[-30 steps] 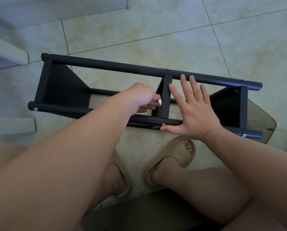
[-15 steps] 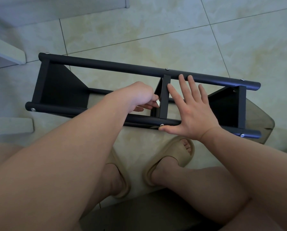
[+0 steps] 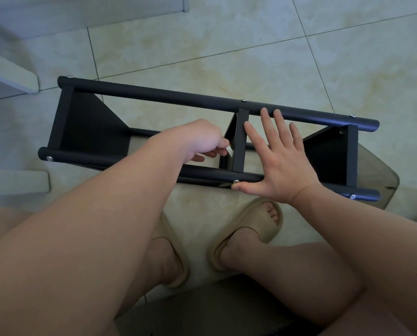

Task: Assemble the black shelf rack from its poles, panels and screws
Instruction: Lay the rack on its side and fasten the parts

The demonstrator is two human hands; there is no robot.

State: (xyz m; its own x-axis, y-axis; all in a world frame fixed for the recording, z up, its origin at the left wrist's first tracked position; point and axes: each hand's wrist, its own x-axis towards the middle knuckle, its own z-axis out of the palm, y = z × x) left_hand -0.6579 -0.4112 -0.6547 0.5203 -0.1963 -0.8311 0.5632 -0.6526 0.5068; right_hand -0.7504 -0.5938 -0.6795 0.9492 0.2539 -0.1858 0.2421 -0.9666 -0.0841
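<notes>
You are looking down at a pale tiled floor (image 3: 251,40) with thin dark grout lines. A black rack (image 3: 154,94) lies on its side on the tiles, running left to right across the middle. Its right end sits over what looks like a grey see-through sheet (image 3: 387,180) with a rounded corner. Nearer you, your two feet in tan slippers (image 3: 263,214) stand side by side. Two white boards (image 3: 11,73) stand at the left edge.
</notes>
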